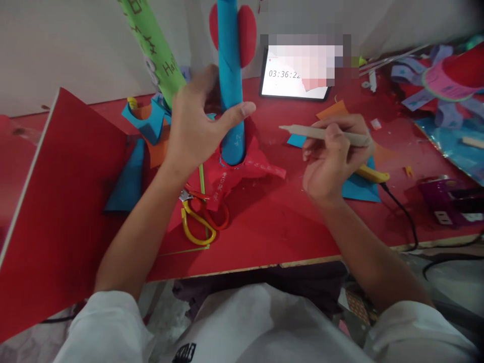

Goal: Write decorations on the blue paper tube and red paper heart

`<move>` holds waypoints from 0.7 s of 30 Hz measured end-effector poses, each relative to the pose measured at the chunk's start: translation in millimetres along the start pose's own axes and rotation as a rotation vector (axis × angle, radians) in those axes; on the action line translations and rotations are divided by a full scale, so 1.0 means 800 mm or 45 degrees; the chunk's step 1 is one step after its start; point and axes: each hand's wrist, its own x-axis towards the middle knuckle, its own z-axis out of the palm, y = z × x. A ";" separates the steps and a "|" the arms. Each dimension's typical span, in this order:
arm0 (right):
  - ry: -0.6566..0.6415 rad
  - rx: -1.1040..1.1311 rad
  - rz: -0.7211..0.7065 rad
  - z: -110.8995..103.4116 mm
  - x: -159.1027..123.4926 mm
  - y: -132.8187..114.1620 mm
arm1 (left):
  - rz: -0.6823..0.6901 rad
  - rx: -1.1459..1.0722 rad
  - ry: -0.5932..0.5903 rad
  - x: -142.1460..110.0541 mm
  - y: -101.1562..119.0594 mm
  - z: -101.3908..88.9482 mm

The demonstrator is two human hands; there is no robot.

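My left hand [198,123] is wrapped around an upright blue paper tube [230,75], thumb on its right side. The tube stands in a red paper base [245,166] with strips spreading onto the red table [287,222]. A red paper disc [247,35] sits behind the top of the tube. My right hand [330,156] is closed on a pale grey stick-like tool [321,132], its tip pointing left toward the tube, a short way from it.
A green paper tube [155,45] leans at the back left. A large red sheet [64,191] lies at the left. Yellow and red scissors [200,222] lie near the base. A tablet [295,75] stands behind. Blue and orange scraps, a yellow-handled tool [372,175] with a black cord, and a purple device [442,194] lie to the right.
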 end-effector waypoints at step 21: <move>-0.269 -0.163 0.006 -0.011 0.001 -0.006 | -0.317 -0.063 -0.311 0.009 -0.060 -0.005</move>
